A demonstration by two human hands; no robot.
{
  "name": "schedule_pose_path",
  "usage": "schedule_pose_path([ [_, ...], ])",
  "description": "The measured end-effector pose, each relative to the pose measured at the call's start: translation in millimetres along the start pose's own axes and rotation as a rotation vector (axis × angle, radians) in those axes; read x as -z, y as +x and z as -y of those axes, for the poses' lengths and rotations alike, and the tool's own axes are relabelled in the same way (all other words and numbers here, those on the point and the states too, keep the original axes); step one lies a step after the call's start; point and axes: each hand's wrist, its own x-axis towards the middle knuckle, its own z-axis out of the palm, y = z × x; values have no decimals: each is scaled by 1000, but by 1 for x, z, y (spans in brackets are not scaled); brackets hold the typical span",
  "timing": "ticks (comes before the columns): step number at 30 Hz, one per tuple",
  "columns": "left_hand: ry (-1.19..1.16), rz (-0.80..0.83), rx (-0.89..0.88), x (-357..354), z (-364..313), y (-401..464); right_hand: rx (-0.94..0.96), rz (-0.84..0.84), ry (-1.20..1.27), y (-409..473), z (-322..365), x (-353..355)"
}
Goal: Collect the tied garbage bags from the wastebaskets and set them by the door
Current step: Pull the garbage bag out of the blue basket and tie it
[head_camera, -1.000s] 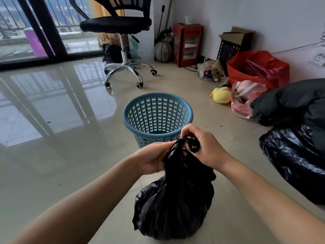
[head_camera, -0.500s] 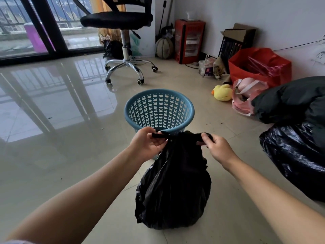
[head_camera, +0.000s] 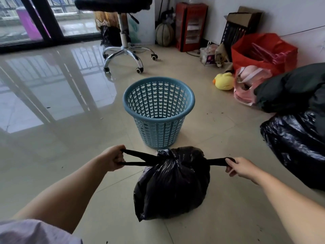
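A small black garbage bag (head_camera: 171, 184) sits on the tiled floor just in front of me, its neck bunched into a knot at the top. My left hand (head_camera: 112, 158) grips the bag's left handle strip, stretched taut to the left. My right hand (head_camera: 240, 168) pinches the right handle strip, stretched out to the right. Behind the bag stands a blue perforated plastic wastebasket (head_camera: 159, 111), upright, with no liner in it.
A large black bag (head_camera: 295, 147) and a dark bundle (head_camera: 292, 88) lie at the right. Along the far wall are a red bag (head_camera: 263, 51), a pink bag (head_camera: 249, 83), a yellow plush duck (head_camera: 224, 81), a red heater (head_camera: 190, 26) and an office chair (head_camera: 123, 50). Glass doors stand at far left.
Both hands went from bunched together at the bag's neck to wide apart, drawing the two handle strips out sideways. The bag top has cinched down and the view has pulled back.
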Motion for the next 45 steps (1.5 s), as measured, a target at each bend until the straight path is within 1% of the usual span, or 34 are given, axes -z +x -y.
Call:
schedule_pose_path([
  [2, 46, 41, -50, -7, -8, -1, -26, -10, 124, 2, 5, 6],
  [5, 72, 218, -150, -29, -32, -22, -41, -8, 429, 0, 37, 16],
  [6, 121, 295, -198, -40, -41, -33, -6, 6, 517, -2, 54, 18],
  [7, 248, 363, -272, -52, -48, -46, 45, 31, 589, -4, 72, 18],
  [8, 466, 407, -384, -66, -52, -60, 109, 67, 640, -8, 91, 17],
  [10, 1025, 414, -705, -94, -53, -86, 254, 160, 683, -20, 127, 12],
  [11, 1236, 411, -880, -105, -50, -96, 322, 203, 665, -28, 142, 8],
  [12, 1367, 397, -1040, -114, -45, -102, 387, 234, 624, -35, 153, 3],
  [13, 1422, 378, -1178, -119, -41, -105, 450, 242, 564, -41, 160, -3],
  [14, 1418, 360, -1286, -122, -35, -107, 509, 230, 492, -45, 164, -8],
  [15, 1370, 346, -1367, -123, -31, -106, 561, 207, 432, -48, 166, -11],
  [16, 1301, 326, -1412, -123, -27, -102, 599, 187, 408, -50, 166, -13],
  [17, 1229, 294, -1413, -122, -24, -99, 617, 170, 430, -51, 166, -14],
  [18, 1163, 255, -1367, -121, -22, -96, 620, 163, 479, -52, 166, -13],
  [20, 1036, 213, -1225, -123, -18, -94, 630, 191, 565, -55, 166, -12],
  [22, 953, 242, -1076, -126, -18, -93, 640, 263, 593, -57, 166, -13],
  [24, 915, 330, -960, -127, -20, -92, 628, 303, 571, -57, 165, -17],
  [25, 914, 341, -923, -127, -20, -92, 623, 298, 550, -56, 164, -18],
  [28, 915, 288, -868, -127, -19, -91, 611, 286, 520, -55, 164, -17],
  [31, 818, 231, -844, -128, -21, -90, 536, 403, 524, -54, 165, -16],
  [32, 752, 244, -803, -127, -22, -89, 504, 445, 506, -54, 165, -18],
  [34, 591, 371, -669, -126, -23, -87, 492, 468, 451, -55, 166, -22],
  [37, 320, 643, -475, -118, -21, -80, 514, 377, 485, -54, 167, -23],
  [39, 178, 733, -410, -111, -19, -72, 476, 342, 606, -51, 164, -20],
  [41, 84, 753, -379, -107, -18, -62, 426, 402, 825, -49, 162, -16],
  [43, 100, 755, -409, -107, -19, -53, 402, 491, 1031, -47, 159, -13],
  [44, 153, 739, -440, -108, -20, -51, 392, 510, 1058, -45, 158, -12],
  [45, 252, 699, -489, -107, -22, -49, 394, 485, 1001, -42, 157, -11],
])
